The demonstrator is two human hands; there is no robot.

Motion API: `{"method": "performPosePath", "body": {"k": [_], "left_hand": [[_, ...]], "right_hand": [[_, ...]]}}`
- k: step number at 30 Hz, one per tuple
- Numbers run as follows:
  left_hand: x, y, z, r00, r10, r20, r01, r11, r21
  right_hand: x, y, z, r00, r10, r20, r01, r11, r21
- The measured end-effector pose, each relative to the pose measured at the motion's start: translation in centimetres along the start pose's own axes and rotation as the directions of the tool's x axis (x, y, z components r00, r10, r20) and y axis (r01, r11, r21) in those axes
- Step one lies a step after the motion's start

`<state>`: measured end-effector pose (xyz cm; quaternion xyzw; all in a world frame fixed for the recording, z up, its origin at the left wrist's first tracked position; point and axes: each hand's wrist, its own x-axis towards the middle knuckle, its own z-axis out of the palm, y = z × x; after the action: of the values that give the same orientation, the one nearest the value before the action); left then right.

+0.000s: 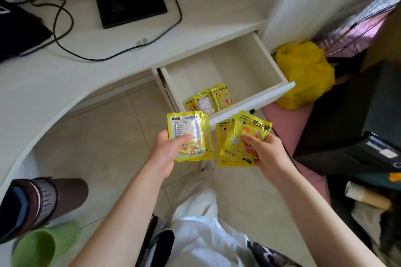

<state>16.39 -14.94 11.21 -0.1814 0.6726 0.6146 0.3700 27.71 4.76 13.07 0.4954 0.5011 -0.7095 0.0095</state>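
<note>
My left hand (167,149) grips a small stack of yellow hand-warmer packets (191,132), printed back side up, thumb across the top one. My right hand (264,149) holds a second stack of yellow packets (240,138), front side up with cartoon print, thumb pressed on top. Both stacks hover just in front of an open white drawer (249,102) under the desk. Three more yellow packets (209,99) lie in the drawer's near left corner; the remainder of its floor is bare.
The white desk (65,67) carries a black monitor stand (130,0) and black cables (65,34). A yellow plastic bag (303,73) sits right of the drawer. Dark boxes stand at right. A brown flask (43,201) and a green cup (43,245) are at lower left.
</note>
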Motion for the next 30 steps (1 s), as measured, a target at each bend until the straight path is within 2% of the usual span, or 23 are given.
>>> {"method": "performPosePath", "body": {"k": [7,13,18,23,30], "left_hand": [[6.0,4.0,5.7,0.999,-0.033,-0.002,0.033,0.997,0.063],[10.0,6.4,10.3,0.999,-0.048,-0.014,0.049,0.991,0.124],[11.9,7.0,14.1,0.995,-0.050,-0.083,0.058,0.993,0.104],[13.2,6.3,17.2,0.975,-0.097,-0.199,0.103,0.994,0.022],[16.1,5.8,20.8,0.938,-0.095,-0.333,0.086,0.995,-0.041]], "right_hand": [[7.6,-6.7,-1.1,0.999,-0.035,-0.010,0.034,0.997,-0.067],[13.9,-11.3,-3.1,1.000,-0.004,-0.013,0.003,0.995,-0.095],[18.2,-14.1,-4.9,1.000,0.026,-0.004,-0.027,0.983,-0.180],[22.2,-16.0,-6.3,0.997,0.059,0.053,-0.042,0.958,-0.282],[27.3,-17.3,-6.6,0.985,0.102,0.142,-0.029,0.896,-0.444]]}}
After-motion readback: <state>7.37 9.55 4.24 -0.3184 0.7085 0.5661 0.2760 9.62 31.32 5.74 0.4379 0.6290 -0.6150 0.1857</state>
